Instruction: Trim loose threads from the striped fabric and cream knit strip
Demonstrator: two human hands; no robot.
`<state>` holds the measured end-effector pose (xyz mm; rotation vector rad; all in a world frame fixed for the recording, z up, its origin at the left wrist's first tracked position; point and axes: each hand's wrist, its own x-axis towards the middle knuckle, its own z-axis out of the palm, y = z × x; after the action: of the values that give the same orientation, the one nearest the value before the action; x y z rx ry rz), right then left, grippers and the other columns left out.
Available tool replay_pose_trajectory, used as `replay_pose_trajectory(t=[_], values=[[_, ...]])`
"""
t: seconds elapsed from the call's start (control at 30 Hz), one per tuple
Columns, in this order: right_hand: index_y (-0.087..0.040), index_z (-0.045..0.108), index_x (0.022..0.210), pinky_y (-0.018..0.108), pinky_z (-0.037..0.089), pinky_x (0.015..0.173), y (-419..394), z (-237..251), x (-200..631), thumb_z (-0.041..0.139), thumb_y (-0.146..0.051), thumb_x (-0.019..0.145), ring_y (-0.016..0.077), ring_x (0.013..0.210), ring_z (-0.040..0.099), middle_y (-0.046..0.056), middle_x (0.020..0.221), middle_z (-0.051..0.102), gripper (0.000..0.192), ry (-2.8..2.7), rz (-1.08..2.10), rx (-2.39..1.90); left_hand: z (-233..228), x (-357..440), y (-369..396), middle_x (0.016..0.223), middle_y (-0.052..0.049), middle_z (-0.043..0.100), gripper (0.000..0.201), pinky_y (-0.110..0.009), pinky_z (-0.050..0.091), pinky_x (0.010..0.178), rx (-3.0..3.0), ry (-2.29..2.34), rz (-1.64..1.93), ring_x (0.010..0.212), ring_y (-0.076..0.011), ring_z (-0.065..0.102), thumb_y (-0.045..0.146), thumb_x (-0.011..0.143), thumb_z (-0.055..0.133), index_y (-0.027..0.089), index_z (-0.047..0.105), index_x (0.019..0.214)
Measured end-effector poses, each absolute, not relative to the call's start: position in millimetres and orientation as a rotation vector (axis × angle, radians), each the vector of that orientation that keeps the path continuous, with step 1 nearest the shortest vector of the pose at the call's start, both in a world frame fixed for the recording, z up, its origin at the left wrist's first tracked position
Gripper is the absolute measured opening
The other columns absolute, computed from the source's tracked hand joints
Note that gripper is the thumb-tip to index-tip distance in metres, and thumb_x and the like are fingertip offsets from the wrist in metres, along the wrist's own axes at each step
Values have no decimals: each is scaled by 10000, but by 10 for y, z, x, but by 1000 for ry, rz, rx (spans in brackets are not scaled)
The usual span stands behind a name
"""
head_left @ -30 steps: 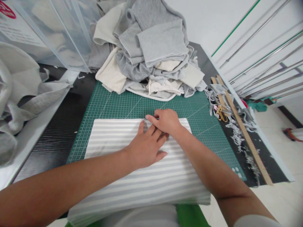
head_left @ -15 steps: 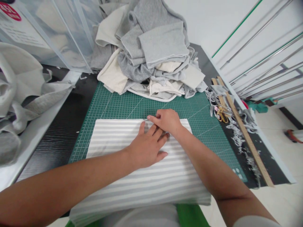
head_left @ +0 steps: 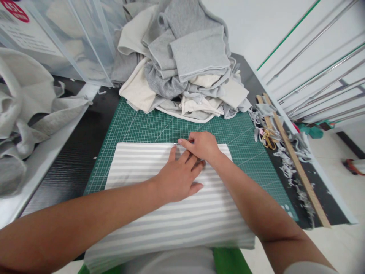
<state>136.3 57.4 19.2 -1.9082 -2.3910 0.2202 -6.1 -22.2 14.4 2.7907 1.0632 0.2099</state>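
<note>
Your left hand (head_left: 178,179) lies flat and spread on a grey-and-white striped fabric panel (head_left: 159,213), palm down, fingers pointing toward the panel's far edge. Your right hand (head_left: 202,146) crosses just beyond it at that far edge, curled narrow, thumb and forefinger pinched on something thin and pale at the fabric's rim; what it is cannot be told. The two hands touch, right fingers over left fingertips.

The striped panel lies on a green gridded cutting mat (head_left: 137,125), its far edge square with the mat's lines, its near edge hanging off the front toward your body. Beyond the panel, at the mat's far side, sits a heap of grey and cream fabric pieces (head_left: 185,64). Right of the mat, a wooden ruler (head_left: 296,163) lies along the black tabletop (head_left: 71,152) among frayed grey trimmings (head_left: 285,156), with gold-handled scissors (head_left: 266,137) beside it. Left of the mat, more pale cloth (head_left: 25,114) is bunched beneath a clear plastic bin (head_left: 65,38).
</note>
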Motion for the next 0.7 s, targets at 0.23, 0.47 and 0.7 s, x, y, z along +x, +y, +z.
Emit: replay_pose_trajectory(t=[0.23,0.47,0.7], values=[[-222,673,711,286,262,558,582,188,1377,414,-716,831,153,616,540,18,672,666,570,-2393,242,-1900,144,-63,-223,1435,-127,424,602,-654,177,1076,2791,1064,202,1339,-347,295,592,920,370,236,442,1400],[-222,673,712,288,245,548,587,189,1360,394,-721,836,150,601,522,14,645,649,586,-2409,246,-1887,140,-68,-218,1449,-130,407,606,-660,179,1074,2792,1058,207,1355,-358,268,588,918,377,228,440,1402],[-211,671,702,285,264,567,598,183,1375,399,-694,852,146,610,525,19,656,651,574,-2415,260,-1832,144,-65,-222,1441,-124,414,610,-657,182,1077,2797,1068,196,1349,-355,276,595,913,387,234,442,1401]])
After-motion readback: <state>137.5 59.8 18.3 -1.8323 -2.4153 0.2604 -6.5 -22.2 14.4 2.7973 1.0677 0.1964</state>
